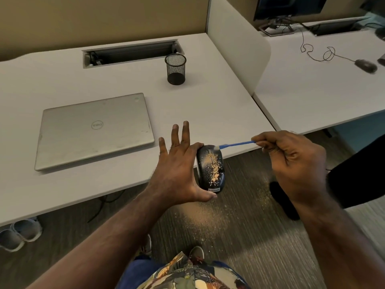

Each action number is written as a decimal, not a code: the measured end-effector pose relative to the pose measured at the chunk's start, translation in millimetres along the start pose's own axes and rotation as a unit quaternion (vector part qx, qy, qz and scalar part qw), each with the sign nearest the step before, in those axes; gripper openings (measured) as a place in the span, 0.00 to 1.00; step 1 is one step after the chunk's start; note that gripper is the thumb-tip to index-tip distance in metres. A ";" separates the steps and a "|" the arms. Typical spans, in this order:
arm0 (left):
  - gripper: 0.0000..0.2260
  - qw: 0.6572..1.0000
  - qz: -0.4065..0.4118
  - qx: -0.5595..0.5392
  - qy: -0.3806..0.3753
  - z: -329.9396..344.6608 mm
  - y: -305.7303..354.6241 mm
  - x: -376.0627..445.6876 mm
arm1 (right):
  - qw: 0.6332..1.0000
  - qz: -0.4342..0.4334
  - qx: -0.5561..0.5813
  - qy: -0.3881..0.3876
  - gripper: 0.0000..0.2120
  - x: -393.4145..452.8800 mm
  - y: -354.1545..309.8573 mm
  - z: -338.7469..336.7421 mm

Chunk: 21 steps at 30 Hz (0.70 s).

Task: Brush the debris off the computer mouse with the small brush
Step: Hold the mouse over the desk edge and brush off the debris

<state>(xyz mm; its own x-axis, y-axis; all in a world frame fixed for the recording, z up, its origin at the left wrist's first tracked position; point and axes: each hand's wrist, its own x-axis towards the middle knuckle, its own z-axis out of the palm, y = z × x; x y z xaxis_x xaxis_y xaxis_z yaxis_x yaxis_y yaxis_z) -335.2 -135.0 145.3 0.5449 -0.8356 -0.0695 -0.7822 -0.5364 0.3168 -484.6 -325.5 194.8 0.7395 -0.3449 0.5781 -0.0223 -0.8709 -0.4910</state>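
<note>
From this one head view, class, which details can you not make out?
- Underside of the black computer mouse: faces away, partly covered by the left hand.
- Small blue brush: handle end hidden in the right hand.
- Black mesh pen cup: contents too dark.

The computer mouse [210,167] is showing black, speckled with tan debris [213,165]. The small brush [236,144] is showing a blue handle and pale bristles. The laptop [94,130] is gleaming silver on the pale grey table [198,105], and the mesh cup [175,68] is showing black.
</note>
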 end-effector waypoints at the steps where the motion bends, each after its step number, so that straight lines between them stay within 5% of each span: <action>1: 0.57 1.000 0.003 -0.002 -0.002 -0.1 1.3 0.2 | 1.000 0.002 -0.002 0.003 0.08 1.0 0.1 1.8; 21: 0.56 1.000 0.007 0.005 0.003 -0.9 1.9 5.8 | 0.998 -0.039 -0.029 -0.039 0.11 4.7 -4.4 0.8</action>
<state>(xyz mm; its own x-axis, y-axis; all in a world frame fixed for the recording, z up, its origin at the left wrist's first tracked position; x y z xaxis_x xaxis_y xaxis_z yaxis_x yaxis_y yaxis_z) -333.3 -140.8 146.4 0.5362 -0.8419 -0.0605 -0.7920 -0.5266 0.3091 -480.5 -322.9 199.2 0.7903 -0.2485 0.5601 0.0009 -0.9136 -0.4066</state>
